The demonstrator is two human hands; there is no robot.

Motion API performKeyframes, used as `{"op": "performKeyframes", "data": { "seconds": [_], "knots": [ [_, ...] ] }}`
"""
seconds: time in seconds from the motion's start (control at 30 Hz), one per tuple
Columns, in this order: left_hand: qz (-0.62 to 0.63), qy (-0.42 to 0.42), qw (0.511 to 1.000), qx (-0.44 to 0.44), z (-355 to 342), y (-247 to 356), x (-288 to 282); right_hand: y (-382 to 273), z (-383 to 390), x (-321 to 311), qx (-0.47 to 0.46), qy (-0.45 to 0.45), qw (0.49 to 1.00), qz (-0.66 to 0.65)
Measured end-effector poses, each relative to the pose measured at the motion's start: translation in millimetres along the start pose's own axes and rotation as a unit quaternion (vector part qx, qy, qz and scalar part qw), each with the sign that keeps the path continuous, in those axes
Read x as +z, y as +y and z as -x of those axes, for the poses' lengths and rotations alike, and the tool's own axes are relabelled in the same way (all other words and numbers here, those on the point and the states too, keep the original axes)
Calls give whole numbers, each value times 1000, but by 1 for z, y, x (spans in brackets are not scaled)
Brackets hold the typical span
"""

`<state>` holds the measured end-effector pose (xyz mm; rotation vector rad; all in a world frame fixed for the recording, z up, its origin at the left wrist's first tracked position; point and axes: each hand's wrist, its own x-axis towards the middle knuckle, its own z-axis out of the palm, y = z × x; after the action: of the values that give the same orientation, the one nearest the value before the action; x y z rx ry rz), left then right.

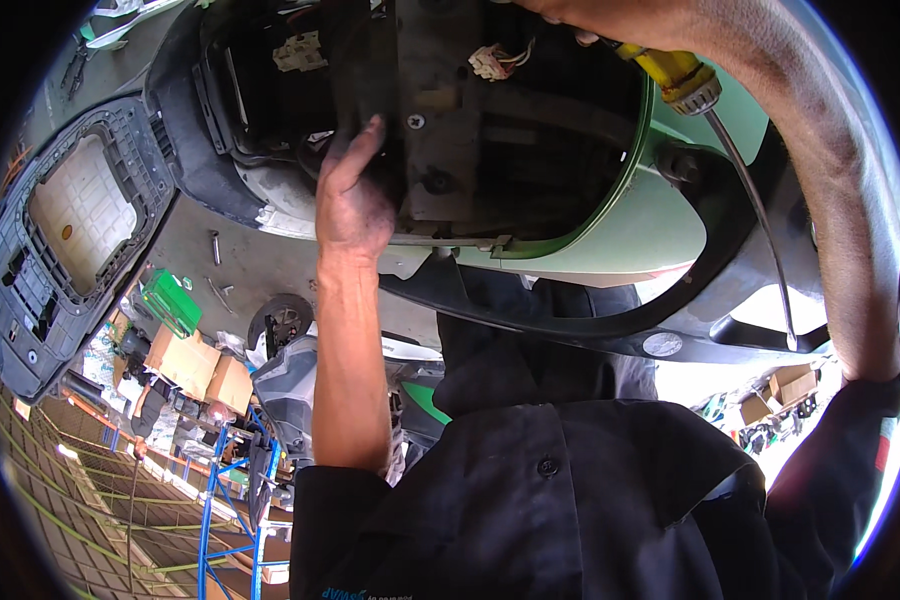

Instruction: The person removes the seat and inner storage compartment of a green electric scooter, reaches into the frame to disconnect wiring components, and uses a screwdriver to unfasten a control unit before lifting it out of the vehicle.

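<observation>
My left hand (358, 212) reaches into the dark under-seat opening of a green scooter (625, 225). Its thumb is stretched up and apart; the other fingers are mostly lost in shadow, and I see nothing held. At the top edge, my right hand (582, 32) is closed round a screwdriver (670, 75) with a yellow handle. The hand is partly cut off by the frame. The screwdriver's long shaft points down and right, over the black grab rail (610, 325). Inside the opening are a dark centre bracket with a cross-head screw (416, 121) and two white wire connectors (490, 63).
The raised seat (50, 250) shows its ribbed underside at the left. On the grey floor lie small metal tools (216, 248). Beyond are a green crate (172, 302), cardboard boxes (183, 362), a wheel (282, 322), another scooter and a blue rack (213, 500). A person stands among the boxes.
</observation>
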<state>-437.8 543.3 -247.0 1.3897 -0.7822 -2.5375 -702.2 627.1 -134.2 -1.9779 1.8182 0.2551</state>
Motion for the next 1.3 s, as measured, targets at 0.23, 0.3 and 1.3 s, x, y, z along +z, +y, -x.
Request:
{"op": "performKeyframes", "data": {
  "seconds": [0.23,0.3,1.3],
  "knots": [
    [-111,35,993,-18,7,-5,12,-12,4,1,114,93,977,-154],
    [-64,44,997,-4,7,-6,14,-9,4,-5,33,29,998,55],
    [-241,-125,958,-95,2,18,-5,-12,0,-19,150,73,913,-371]
  ]
}}
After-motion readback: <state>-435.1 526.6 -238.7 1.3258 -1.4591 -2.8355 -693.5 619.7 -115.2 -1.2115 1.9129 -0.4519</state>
